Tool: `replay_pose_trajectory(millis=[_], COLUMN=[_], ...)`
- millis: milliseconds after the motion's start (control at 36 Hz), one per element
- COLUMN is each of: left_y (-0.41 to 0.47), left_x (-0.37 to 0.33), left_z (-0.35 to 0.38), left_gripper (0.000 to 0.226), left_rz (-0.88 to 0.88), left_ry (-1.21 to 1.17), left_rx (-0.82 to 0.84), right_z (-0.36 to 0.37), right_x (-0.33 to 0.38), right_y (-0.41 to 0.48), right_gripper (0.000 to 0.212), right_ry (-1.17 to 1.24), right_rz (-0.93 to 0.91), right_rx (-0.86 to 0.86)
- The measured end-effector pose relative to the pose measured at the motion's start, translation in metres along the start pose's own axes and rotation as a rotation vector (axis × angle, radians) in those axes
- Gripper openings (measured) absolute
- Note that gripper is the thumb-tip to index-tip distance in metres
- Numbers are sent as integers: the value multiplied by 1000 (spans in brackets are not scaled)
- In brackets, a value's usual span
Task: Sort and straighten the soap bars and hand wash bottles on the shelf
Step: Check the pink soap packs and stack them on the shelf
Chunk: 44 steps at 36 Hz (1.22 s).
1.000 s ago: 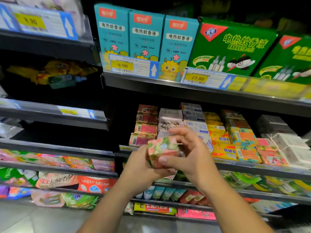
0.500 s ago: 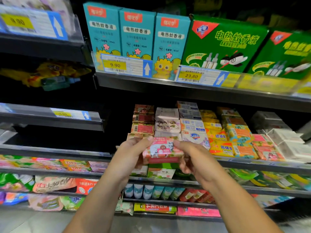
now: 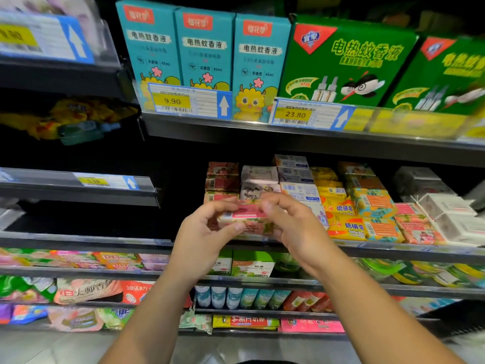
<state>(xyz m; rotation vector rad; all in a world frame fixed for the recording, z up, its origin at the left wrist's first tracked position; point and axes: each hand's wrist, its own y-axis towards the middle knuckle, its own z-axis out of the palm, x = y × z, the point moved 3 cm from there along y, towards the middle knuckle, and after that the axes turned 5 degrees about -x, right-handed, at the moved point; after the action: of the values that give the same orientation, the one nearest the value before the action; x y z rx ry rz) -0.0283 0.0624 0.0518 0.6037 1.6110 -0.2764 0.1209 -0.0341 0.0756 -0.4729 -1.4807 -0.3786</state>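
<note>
Both hands are holding a pink-labelled soap bar [image 3: 245, 215] at the near edge of the shelf [image 3: 393, 252], just in front of the stacked soap bars [image 3: 338, 206]. The left hand [image 3: 204, 237] is pinching its left end between curled fingers and thumb. The right hand [image 3: 299, 227] is curling its fingers over the right end.

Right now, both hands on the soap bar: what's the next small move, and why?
Probably set the soap bar down on the shelf in front of the stacks. Left hand and right hand pinch its ends, level, just above the lip.
</note>
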Motion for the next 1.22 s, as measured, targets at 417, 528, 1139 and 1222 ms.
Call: replay_pose_trajectory(millis=[417, 528, 1139, 1222], left_y=[49, 70, 168, 167], left_x=[36, 55, 74, 76], left_z=[-9, -5, 15, 17], left_gripper=[66, 68, 59, 59], left_rz=[96, -28, 51, 20], left_ry=[605, 637, 1107, 1191], left_rx=[110, -66, 215, 211], right_z=[-25, -45, -58, -58], right_x=[-12, -22, -58, -60], right_y=[60, 81, 101, 102], right_gripper=[25, 86, 76, 78], right_ry=[-780, -1346, -1406, -1410], right_rz=[-255, -237, -200, -221], right_rx=[-136, -77, 84, 69])
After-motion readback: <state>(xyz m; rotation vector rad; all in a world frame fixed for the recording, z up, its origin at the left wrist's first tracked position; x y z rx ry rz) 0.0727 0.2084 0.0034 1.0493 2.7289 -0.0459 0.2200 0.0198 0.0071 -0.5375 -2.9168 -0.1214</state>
